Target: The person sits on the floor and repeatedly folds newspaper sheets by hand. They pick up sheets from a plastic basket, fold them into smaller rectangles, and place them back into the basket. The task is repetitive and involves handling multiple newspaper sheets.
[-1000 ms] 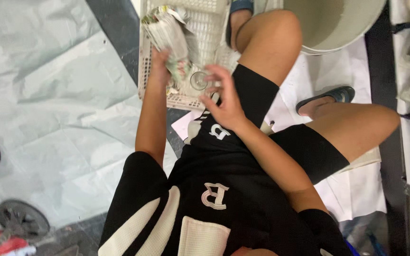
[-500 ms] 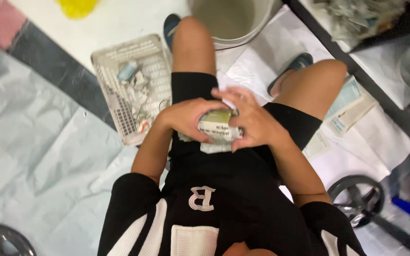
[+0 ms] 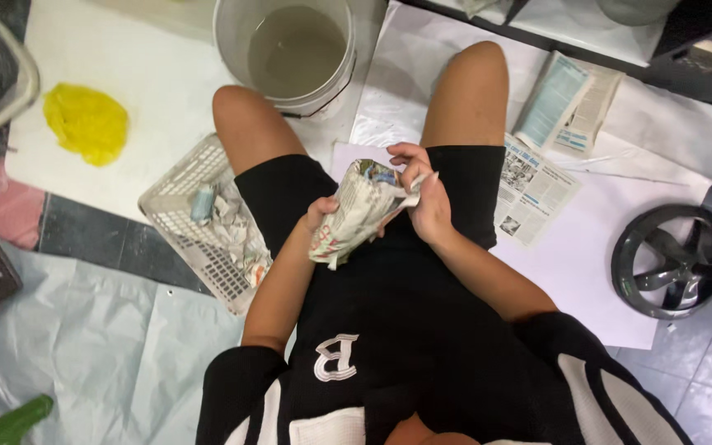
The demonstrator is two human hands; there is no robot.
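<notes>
Person seated on the floor, knees apart, black shorts and black-and-white jersey, seen from above. Both hands are over the lap on a newspaper-wrapped bundle (image 3: 356, 213), which sits tilted, upper end toward the knees, lower end toward the left forearm. Left hand (image 3: 320, 221) is under and behind the bundle, mostly hidden by it; fingers curl around its lower side, gripping it. Right hand (image 3: 423, 191) is at the bundle's upper right end, fingers closed together pinching a loose flap of the paper, thumb side pressed to the wrap. White plastic basket (image 3: 187, 224) lies just beside the left thigh, on the floor, holding crumpled paper scraps and a small pale blue cylinder (image 3: 202, 203). A white bucket (image 3: 290, 51) with murky water stands between the knees, just past them. Folded newspapers (image 3: 533, 185) lie beside the right thigh on a white sheet (image 3: 603, 272), more folded paper (image 3: 570, 103) beyond the right knee. Yellow crumpled bag (image 3: 86, 122) lies well apart, far left on a white mat. Dark round wheel-like part (image 3: 671, 262) sits at the right edge of the sheet. Grey plastic sheeting (image 3: 84, 346) covers the floor lower left, with a green object (image 3: 10, 422) at its corner, only partly in view.
</notes>
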